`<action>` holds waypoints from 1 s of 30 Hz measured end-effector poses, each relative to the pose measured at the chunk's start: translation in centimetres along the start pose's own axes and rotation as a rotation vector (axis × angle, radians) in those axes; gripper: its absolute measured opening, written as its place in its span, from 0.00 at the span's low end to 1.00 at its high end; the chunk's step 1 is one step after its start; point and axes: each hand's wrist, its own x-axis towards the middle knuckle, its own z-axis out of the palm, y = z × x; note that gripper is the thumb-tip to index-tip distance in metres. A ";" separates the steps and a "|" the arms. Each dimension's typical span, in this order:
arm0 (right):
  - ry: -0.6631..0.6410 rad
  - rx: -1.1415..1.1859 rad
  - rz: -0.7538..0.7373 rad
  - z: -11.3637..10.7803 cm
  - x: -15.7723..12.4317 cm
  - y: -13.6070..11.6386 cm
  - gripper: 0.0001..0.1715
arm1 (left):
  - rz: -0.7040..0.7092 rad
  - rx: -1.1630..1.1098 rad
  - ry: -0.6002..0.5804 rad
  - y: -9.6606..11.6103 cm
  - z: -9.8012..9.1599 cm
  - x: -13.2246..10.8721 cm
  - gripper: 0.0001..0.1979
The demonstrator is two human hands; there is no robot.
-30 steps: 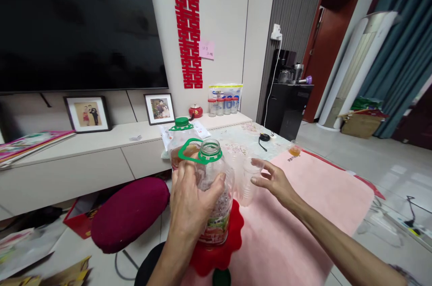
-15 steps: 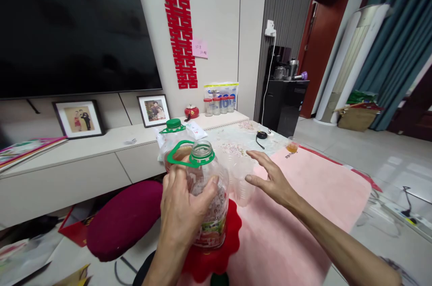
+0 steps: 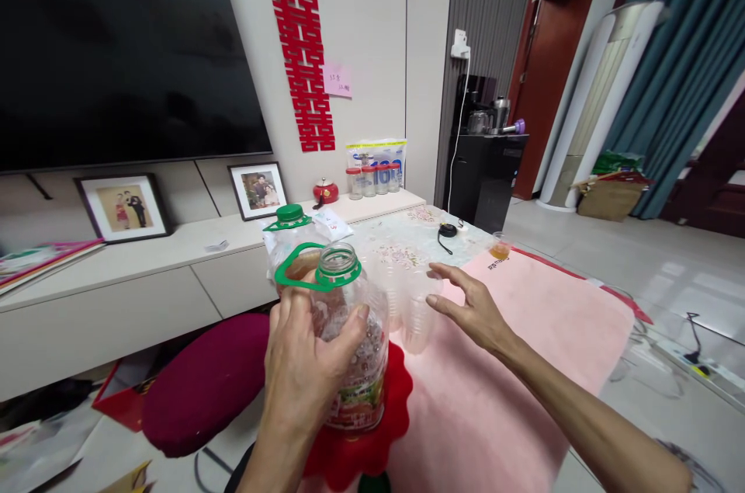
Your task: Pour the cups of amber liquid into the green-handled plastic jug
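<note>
On the near surface (image 3: pixel 494 400), the left hand (image 3: pixel 303 373) is wrapped around an uncapped plastic bottle (image 3: pixel 349 338), seemingly light, thin-walled, best gripped mid-body. The right hand (image 3: pixel 471 310), fingers spread, hovers beside clear, flimsy cups (image 3: pixel 416 314).

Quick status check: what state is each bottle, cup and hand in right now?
Near bottle: uncapped, upright, standing on the red mat.
Far bottle: green cap on, upright.
Clear cups: upright, look empty.
Small cup: holds amber liquid.
Left hand: wrapped around the near bottle.
Right hand: open, fingers spread at the clear cups.
</note>
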 end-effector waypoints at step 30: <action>0.409 -0.018 0.397 -5.4 0.9 11.0 0.26 | 0.006 0.014 -0.024 -4.2 0.0 0.2 0.28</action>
